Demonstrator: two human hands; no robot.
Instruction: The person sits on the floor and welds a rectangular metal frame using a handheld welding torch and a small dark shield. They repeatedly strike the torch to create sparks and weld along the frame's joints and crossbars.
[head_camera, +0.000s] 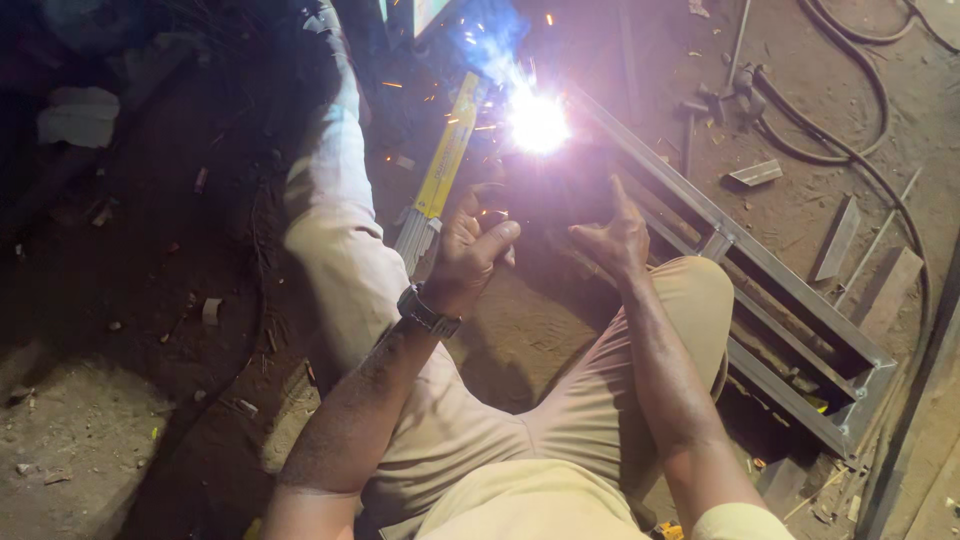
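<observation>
weld glare (538, 122) hiding the joint, right hand (612, 238) grip unclear

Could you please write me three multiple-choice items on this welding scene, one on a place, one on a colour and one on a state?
1. Where is the wristwatch?
A. on the left wrist
B. on the right wrist
C. on the ground

2. What colour is the long flat box beside the left hand?
A. red
B. yellow
C. green

3. What is happening at the metal frame?
A. it lies dark and cold
B. it is being painted
C. a bright arc throws sparks

Answers: 1 A, the band circles the left wrist. 2 B, its face is yellow. 3 C, white glare and sparks sit beyond the right hand.
</observation>
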